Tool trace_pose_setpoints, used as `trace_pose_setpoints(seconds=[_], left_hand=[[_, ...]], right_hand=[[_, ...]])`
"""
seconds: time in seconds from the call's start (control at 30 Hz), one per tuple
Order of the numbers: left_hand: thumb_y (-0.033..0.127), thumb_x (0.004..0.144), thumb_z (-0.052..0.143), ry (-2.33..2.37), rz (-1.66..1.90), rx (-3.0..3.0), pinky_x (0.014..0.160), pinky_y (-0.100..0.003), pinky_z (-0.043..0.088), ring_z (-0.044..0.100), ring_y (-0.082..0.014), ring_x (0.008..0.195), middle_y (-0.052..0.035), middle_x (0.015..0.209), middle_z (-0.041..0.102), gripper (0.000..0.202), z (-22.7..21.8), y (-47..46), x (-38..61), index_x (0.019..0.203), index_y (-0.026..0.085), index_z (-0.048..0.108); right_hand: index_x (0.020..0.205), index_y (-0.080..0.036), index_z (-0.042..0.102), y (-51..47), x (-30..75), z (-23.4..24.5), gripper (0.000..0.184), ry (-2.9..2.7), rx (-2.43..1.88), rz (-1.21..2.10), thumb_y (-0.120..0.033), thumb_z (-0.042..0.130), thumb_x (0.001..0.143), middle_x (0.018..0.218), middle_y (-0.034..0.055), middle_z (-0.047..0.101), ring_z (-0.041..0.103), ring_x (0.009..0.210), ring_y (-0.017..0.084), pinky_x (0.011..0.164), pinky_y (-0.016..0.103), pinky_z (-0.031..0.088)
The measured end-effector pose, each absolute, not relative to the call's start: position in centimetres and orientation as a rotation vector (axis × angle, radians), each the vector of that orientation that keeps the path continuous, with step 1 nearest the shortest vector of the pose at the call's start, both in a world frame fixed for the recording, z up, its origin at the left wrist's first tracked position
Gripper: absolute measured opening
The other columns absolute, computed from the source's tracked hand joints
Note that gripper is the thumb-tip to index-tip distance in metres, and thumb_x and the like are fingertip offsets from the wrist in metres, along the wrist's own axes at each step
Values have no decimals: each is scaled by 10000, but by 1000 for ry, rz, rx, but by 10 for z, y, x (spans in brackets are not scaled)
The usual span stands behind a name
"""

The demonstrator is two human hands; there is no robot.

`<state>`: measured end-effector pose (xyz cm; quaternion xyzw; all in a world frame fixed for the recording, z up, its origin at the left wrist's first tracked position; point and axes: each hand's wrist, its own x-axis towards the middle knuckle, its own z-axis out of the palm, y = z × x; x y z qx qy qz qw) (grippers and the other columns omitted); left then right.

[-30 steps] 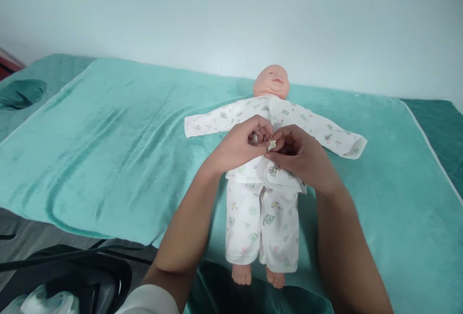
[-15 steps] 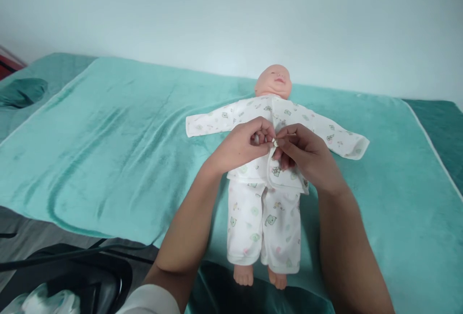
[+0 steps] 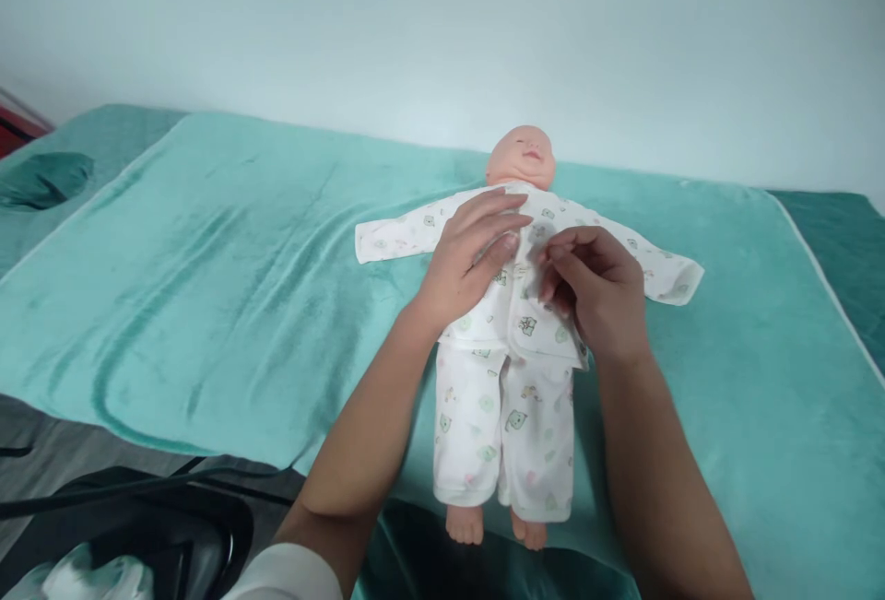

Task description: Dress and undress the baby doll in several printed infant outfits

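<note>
A baby doll (image 3: 524, 158) lies on its back with its bare feet towards me. It wears a white printed jacket (image 3: 536, 328) and matching trousers (image 3: 466, 434). My left hand (image 3: 477, 245) is over the doll's chest, fingers stretched out and holding nothing. Close by on the right, my right hand (image 3: 595, 282) is closed in a pinch above the jacket front, with no cloth or other thing visible between thumb and forefinger. The jacket's front edges meet between my hands; the fastening there is too blurred to make out.
A turquoise plush blanket (image 3: 228, 277) with some folds lies under the doll. Behind the bed rises a pale wall (image 3: 415, 38). At lower left, a black object (image 3: 172, 535) stands on the floor, with crumpled pale material (image 3: 97, 577) at the frame's bottom.
Both hands have let go of the small fastening on the jacket front. My left fingers have spread and moved up the chest; my right hand has drawn slightly right, still pinched.
</note>
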<state>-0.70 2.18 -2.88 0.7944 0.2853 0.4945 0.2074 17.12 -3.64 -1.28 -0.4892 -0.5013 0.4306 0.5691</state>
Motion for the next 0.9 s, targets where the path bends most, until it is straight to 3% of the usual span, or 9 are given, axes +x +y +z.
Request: trace_pose_setpoints(seconds=[0.1, 0.2, 0.3, 0.37, 0.5, 0.73, 0.9], left_hand=[[407, 1072, 410, 828, 1334, 2248, 1205, -504, 430, 546, -238, 1418, -66, 1310, 729, 357, -31, 23, -6, 1152, 239, 715], [403, 1076, 396, 908, 1364, 2210, 1196, -489, 443, 585, -229, 1370, -65, 1229, 759, 380, -34, 23, -5, 1123, 228, 730], [448, 1070, 393, 934, 1324, 2225, 1229, -511, 402, 534, -243, 1427, -80, 1380, 692, 406, -35, 24, -6, 1238, 245, 702], [479, 1066, 385, 921, 1283, 2249, 1257, -533, 357, 458, -257, 1496, -82, 1505, 604, 436, -36, 26, -5, 1333, 265, 657], [505, 1070, 348, 914, 1197, 2268, 1282, -533, 311, 364, -255, 1562, -58, 1577, 537, 476, -38, 36, -3, 1428, 301, 588], [527, 1075, 295, 947, 1084, 2273, 1288, -496, 297, 379, -251, 1550, -45, 1575, 542, 542, -39, 57, -2, 1499, 273, 515], [524, 1073, 316, 911, 1101, 2296, 1304, -454, 261, 318, -234, 1580, -27, 1634, 469, 543, -41, 61, -2, 1530, 278, 475]], right_hand=[[930, -237, 663, -33, 168, -21, 67, -1135, -1128, 774, -296, 689, 910, 960, 16, 697, 651, 704, 121, 473, 227, 441], [936, -250, 694, -31, 167, -24, 48, -1213, -1118, 589, -277, 660, 914, 1107, 46, 703, 679, 1050, 205, 785, 346, 584], [1112, -286, 708, -30, 167, -26, 191, -1381, -1157, 507, -296, 612, 947, 1310, 62, 672, 602, 1285, 252, 1089, 489, 510], [1275, -307, 669, -29, 167, -28, 319, -1501, -1211, 462, -321, 588, 966, 1410, 65, 637, 562, 1355, 259, 1176, 528, 442], [1386, -303, 618, -27, 169, -31, 400, -1658, -1275, 396, -365, 553, 996, 1516, 72, 575, 490, 1446, 256, 1242, 548, 369], [1390, -274, 616, -25, 169, -33, 405, -1713, -1289, 367, -380, 563, 1002, 1541, 87, 556, 462, 1473, 245, 1260, 526, 349], [1455, -282, 562, -18, 172, -34, 465, -1733, -1324, 395, -425, 540, 1013, 1587, 75, 512, 433, 1499, 246, 1271, 539, 325]])
